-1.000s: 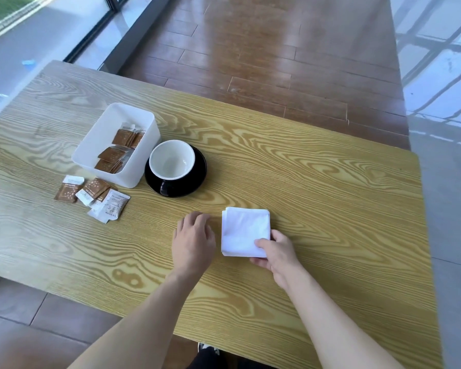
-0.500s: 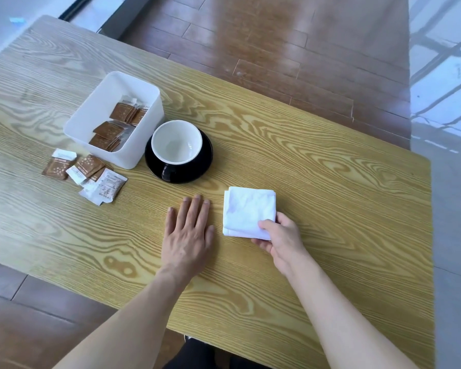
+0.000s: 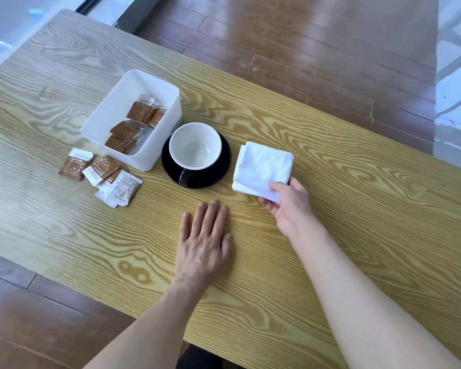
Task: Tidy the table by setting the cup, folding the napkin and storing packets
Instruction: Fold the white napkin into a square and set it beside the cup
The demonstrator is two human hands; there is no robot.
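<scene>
Head view, the only one here:

Table (image 3: 357, 222): yellowish wood grain, everything sits on it.

Cup (image 3: 195, 145): white inside, empty, upright on a black saucer (image 3: 218, 171). Dark handle points toward the person.

Napkin (image 3: 262, 167): white, already folded into a rough square, just right of the saucer. Its near right corner is pinched, so I can't tell if that corner lies flat on the wood.

Right hand (image 3: 288, 206): grasping the napkin, thumb on top, fingers underneath.

Left hand (image 3: 204, 246): released, holding nothing, lying flat palm-down on the table with fingers spread out, in front of the saucer and apart from it.

Box (image 3: 104, 123): white plastic, open top, touching or nearly touching the saucer's left side. A bunch of brown packets (image 3: 125, 130) inside.

Loose packets (image 3: 101, 173): brown and white ones, in an overlapping little pile on the table at the box's near left corner.
</scene>
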